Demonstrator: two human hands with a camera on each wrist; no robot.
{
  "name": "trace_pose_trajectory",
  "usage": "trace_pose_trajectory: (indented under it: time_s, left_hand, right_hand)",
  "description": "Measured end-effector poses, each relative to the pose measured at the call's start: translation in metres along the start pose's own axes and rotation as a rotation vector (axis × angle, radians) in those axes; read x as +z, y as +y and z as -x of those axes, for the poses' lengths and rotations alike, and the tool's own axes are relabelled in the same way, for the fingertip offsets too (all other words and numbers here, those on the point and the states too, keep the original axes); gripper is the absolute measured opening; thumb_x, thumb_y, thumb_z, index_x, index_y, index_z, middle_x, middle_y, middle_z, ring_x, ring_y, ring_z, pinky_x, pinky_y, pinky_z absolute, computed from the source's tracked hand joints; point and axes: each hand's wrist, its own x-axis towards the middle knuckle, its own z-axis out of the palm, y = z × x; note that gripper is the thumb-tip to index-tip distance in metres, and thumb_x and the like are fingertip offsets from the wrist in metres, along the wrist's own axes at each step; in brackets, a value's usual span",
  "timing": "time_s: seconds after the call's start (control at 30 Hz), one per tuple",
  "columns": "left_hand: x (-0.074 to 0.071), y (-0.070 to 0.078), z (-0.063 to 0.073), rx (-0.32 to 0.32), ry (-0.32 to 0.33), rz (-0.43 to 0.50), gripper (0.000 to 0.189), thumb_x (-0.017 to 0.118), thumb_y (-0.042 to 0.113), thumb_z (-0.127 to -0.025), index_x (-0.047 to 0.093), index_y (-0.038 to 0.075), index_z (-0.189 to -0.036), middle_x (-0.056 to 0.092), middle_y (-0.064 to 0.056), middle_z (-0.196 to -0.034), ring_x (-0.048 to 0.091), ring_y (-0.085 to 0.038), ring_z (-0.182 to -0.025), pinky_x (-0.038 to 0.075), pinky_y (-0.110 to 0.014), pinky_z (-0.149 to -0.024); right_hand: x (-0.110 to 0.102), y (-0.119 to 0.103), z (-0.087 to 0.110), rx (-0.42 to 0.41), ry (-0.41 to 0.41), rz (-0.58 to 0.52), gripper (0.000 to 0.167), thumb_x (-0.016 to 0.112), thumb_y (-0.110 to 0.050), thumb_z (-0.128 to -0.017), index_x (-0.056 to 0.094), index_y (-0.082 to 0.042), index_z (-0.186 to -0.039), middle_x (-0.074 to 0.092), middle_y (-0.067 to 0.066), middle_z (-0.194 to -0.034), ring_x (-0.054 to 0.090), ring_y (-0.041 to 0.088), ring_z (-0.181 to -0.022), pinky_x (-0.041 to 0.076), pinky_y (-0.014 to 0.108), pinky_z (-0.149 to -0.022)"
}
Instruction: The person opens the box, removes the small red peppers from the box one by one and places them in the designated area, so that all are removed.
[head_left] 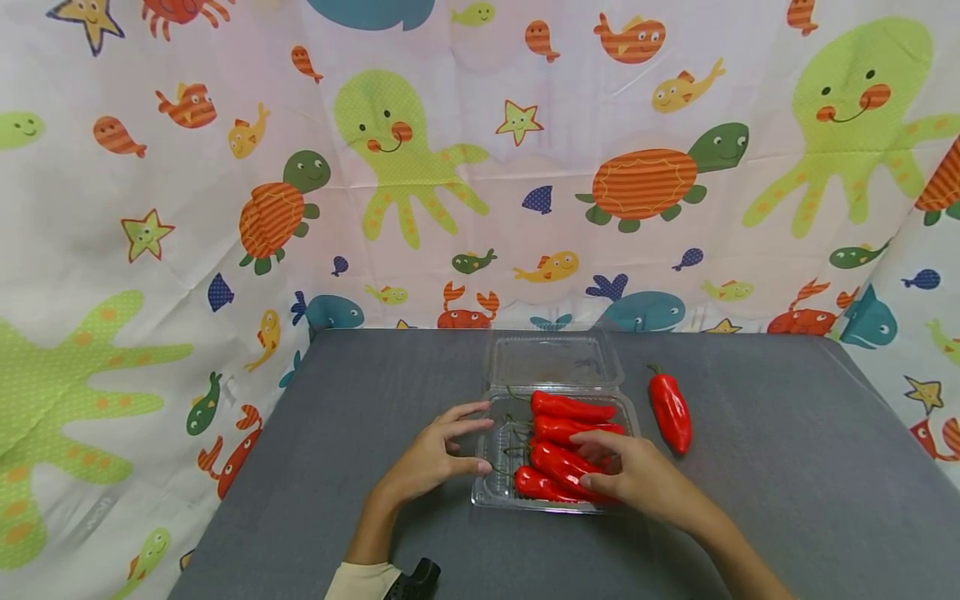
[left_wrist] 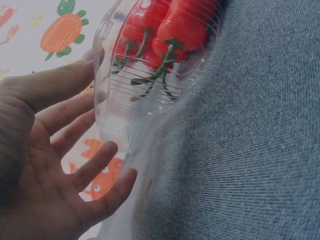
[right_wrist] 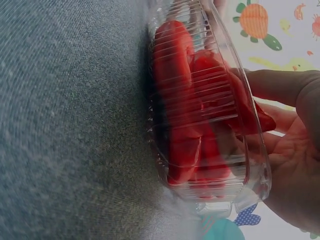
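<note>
A clear plastic clamshell box (head_left: 480, 487) sits on the table with its lid (head_left: 555, 360) folded back. Inside lie several shiny red peppers (head_left: 573, 407), stems to the left. My right hand (head_left: 648, 479) reaches in from the right, thumb and fingers about one red pepper (head_left: 558, 460); its tip (right_wrist: 265, 121) shows by the thumb in the right wrist view. At the box's left side my left hand (head_left: 427, 458) spreads its fingers, thumb and fingertips at the wall; the left wrist view shows this hand (left_wrist: 55, 150) gripping nothing.
Another red pepper (head_left: 670, 412) lies on the grey tabletop (head_left: 765, 467) to the right of the box. Behind the table hangs a cloth (head_left: 450, 125) printed with sea animals, which also runs along the left and right sides.
</note>
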Motion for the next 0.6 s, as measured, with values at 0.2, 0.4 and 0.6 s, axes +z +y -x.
trace_pose_trajectory:
  time_s: [0.2,0.4,0.6]
  left_hand:
    - [0.000,0.001,0.000,-0.004,-0.001,0.005,0.062,0.084,0.017,-0.092,0.062,0.009,-0.149,0.042,0.006,-0.167,0.038,-0.026,-0.152,0.045,-0.060,-0.109]
    - [0.000,0.000,0.000,0.001,0.004,0.002,0.062,0.084,0.018,-0.092,0.063,0.009,-0.149,0.042,0.004,-0.167,0.040,-0.028,-0.151,0.046,-0.062,-0.108]
    - [0.000,0.001,0.000,-0.006,0.005,0.005,0.062,0.085,0.017,-0.091,0.063,0.010,-0.148,0.042,0.005,-0.166,0.039,-0.027,-0.151,0.045,-0.061,-0.109]
  right_hand:
    - [-0.002,0.000,0.000,-0.005,-0.003,0.018,0.058,0.088,-0.024,-0.087,0.068,-0.010,-0.140,0.074,0.002,-0.115,0.067,0.021,-0.103,0.062,0.042,-0.086]
    - [-0.005,-0.002,0.002,-0.014,0.017,0.031,0.054,0.088,-0.024,-0.087,0.071,-0.013,-0.136,0.075,0.001,-0.116,0.066,0.019,-0.099,0.059,0.030,-0.078]
    - [-0.011,-0.001,0.003,-0.016,0.075,-0.010,0.050,0.088,-0.026,-0.087,0.072,-0.014,-0.133,0.076,0.003,-0.116,0.066,0.021,-0.094,0.059,0.028,-0.071]
